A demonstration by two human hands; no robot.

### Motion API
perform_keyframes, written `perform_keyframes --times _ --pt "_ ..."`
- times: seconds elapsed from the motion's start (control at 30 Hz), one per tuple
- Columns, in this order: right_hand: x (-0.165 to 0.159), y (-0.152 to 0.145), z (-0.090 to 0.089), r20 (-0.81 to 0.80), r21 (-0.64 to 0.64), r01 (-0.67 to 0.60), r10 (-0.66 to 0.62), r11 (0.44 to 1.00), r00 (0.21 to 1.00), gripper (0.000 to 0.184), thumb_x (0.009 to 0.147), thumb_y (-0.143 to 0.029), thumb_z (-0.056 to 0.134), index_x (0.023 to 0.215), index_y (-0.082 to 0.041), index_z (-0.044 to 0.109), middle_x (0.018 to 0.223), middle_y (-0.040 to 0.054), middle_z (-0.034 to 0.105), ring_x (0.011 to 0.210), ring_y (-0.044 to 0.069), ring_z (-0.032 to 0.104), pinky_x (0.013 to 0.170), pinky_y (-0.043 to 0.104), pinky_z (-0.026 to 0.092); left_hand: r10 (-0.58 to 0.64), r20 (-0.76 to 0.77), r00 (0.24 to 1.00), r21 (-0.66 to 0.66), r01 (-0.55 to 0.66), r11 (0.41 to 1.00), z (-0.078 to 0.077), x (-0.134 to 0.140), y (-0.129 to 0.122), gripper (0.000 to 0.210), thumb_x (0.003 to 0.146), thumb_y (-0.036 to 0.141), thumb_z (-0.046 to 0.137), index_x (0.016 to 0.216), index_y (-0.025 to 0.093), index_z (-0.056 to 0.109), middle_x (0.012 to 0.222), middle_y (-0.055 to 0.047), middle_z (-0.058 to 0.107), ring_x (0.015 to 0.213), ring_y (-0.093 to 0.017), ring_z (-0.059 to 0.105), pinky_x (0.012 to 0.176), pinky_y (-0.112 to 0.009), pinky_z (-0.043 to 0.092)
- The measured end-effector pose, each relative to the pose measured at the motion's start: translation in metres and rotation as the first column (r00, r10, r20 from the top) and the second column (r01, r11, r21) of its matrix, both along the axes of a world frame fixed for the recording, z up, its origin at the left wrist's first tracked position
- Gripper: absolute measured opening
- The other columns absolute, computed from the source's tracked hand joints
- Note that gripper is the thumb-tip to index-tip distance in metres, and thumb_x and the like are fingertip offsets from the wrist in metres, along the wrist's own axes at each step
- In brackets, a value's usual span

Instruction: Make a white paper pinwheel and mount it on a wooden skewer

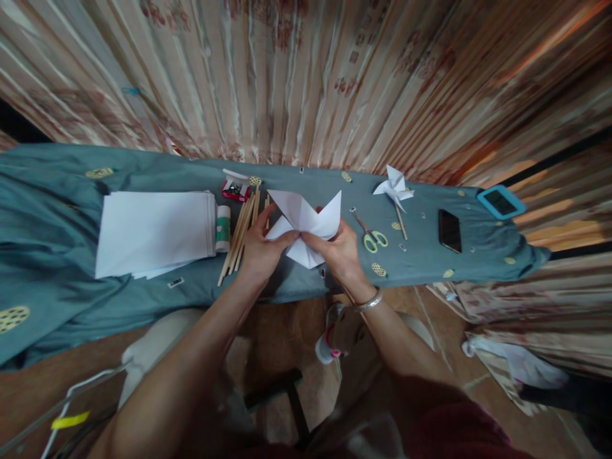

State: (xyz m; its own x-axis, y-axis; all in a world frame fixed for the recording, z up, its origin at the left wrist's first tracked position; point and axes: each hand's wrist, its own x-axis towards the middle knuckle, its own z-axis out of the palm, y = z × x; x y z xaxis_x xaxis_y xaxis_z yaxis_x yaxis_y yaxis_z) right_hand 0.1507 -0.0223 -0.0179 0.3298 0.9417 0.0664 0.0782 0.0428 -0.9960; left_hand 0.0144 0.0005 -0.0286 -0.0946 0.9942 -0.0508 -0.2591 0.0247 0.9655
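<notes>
A white paper pinwheel (313,220), its corners folded toward the middle, is held up over the cloth-covered table. My left hand (265,245) grips its left side, with the thumb pressed at the centre. From the right, my right hand (338,248) pinches the same paper, its thumb also meeting the centre. Fingers behind the paper are partly hidden. Just left of my left hand lie several thin wooden sticks (241,236). Behind them is an open small red box (235,190) with dark little pieces inside. Scissors (374,240) with green handles rest right of my right hand.
A stack of white paper (155,229) lies on the left of the table, beside a white and green roll (223,228). Toward the right are a pinwheel on a stick (396,189), a dark phone (450,231) and a blue-framed device (501,201). A curtain (296,83) hangs behind.
</notes>
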Motion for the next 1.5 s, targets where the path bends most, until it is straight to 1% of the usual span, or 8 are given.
perform_keyframes --times 0.27,0.53,0.73,0.87,1.0,1.1,1.3,1.5 --pt "0.004 0.001 0.002 0.21 0.021 0.042 -0.046 0.999 0.977 0.048 0.059 -0.033 0.082 0.103 -0.02 0.067 0.093 0.0031 0.076 0.084 0.023 0.069 0.077 0.036 0.055 -0.072 0.012 0.997 -0.01 0.072 0.997 0.0 -0.002 0.0 0.067 0.05 0.022 0.087 0.114 0.016 0.067 0.098 -0.006 0.073 0.097 -0.028 0.067 0.086 -0.036 0.053" --pt "0.004 0.001 0.014 -0.249 -0.095 0.0 -0.024 0.995 0.968 0.037 0.049 -0.025 0.085 0.081 -0.018 0.069 0.076 0.0003 0.076 0.066 0.019 0.069 0.067 0.032 0.056 -0.239 0.189 0.952 -0.14 0.267 0.953 0.014 -0.014 0.002 0.071 0.046 0.018 0.088 0.114 0.018 0.067 0.095 -0.004 0.073 0.091 -0.024 0.069 0.083 -0.035 0.054" --pt "0.012 0.006 0.025 -0.495 -0.101 -0.048 -0.008 0.994 0.869 0.027 0.05 -0.022 0.082 0.073 -0.02 0.068 0.073 -0.0012 0.076 0.073 0.019 0.072 0.068 0.028 0.058 -0.218 0.54 0.813 -0.247 0.4 0.883 0.026 -0.024 0.002 0.038 0.078 0.048 0.065 0.096 0.015 0.07 0.09 -0.012 0.075 0.083 -0.025 0.071 0.072 -0.035 0.056" --pt "0.01 0.01 0.026 -0.539 -0.134 -0.093 0.006 0.987 0.842 0.023 0.052 -0.025 0.081 0.069 -0.021 0.067 0.075 0.0 0.076 0.074 0.019 0.073 0.066 0.028 0.059 -0.069 0.602 0.795 -0.332 0.329 0.884 0.017 -0.005 -0.003 0.019 0.08 0.029 0.058 0.08 0.014 0.07 0.08 -0.01 0.074 0.076 -0.018 0.069 0.07 -0.028 0.054" --pt "0.003 0.012 0.024 -0.503 -0.124 -0.107 0.031 0.986 0.864 0.023 0.052 -0.027 0.081 0.069 -0.02 0.067 0.074 0.0017 0.076 0.073 0.021 0.073 0.062 0.029 0.06 -0.106 0.546 0.831 -0.302 0.313 0.9 0.007 0.014 -0.009 0.013 0.061 0.012 0.064 0.073 0.018 0.067 0.078 -0.002 0.072 0.079 -0.016 0.067 0.075 -0.027 0.052" --pt "-0.002 0.013 0.022 -0.482 -0.106 -0.083 0.021 0.991 0.876 0.029 0.049 -0.028 0.084 0.071 -0.019 0.068 0.073 0.0023 0.076 0.072 0.022 0.073 0.062 0.031 0.059 -0.133 0.56 0.818 -0.21 0.296 0.932 0.009 0.016 -0.009 0.016 0.056 0.015 0.063 0.072 0.02 0.065 0.081 0.0 0.072 0.09 -0.02 0.067 0.083 -0.032 0.052" --pt "-0.007 0.013 0.014 -0.43 -0.071 -0.028 -0.006 0.997 0.903 0.031 0.05 -0.027 0.084 0.075 -0.018 0.068 0.072 0.0008 0.075 0.068 0.02 0.07 0.065 0.032 0.057 -0.147 0.545 0.825 -0.148 0.267 0.952 0.019 0.011 -0.011 0.029 0.064 0.039 0.072 0.084 0.018 0.068 0.094 -0.006 0.075 0.105 -0.026 0.066 0.086 -0.036 0.053" --pt "-0.015 0.013 0.009 -0.389 -0.056 0.003 -0.024 0.998 0.921 0.035 0.05 -0.03 0.085 0.078 -0.017 0.068 0.07 0.0005 0.074 0.06 0.017 0.066 0.059 0.029 0.053 -0.117 0.431 0.895 -0.074 0.164 0.984 0.019 0.016 -0.015 0.034 0.052 0.026 0.086 0.08 0.016 0.07 0.087 -0.004 0.076 0.092 -0.023 0.07 0.088 -0.035 0.052"
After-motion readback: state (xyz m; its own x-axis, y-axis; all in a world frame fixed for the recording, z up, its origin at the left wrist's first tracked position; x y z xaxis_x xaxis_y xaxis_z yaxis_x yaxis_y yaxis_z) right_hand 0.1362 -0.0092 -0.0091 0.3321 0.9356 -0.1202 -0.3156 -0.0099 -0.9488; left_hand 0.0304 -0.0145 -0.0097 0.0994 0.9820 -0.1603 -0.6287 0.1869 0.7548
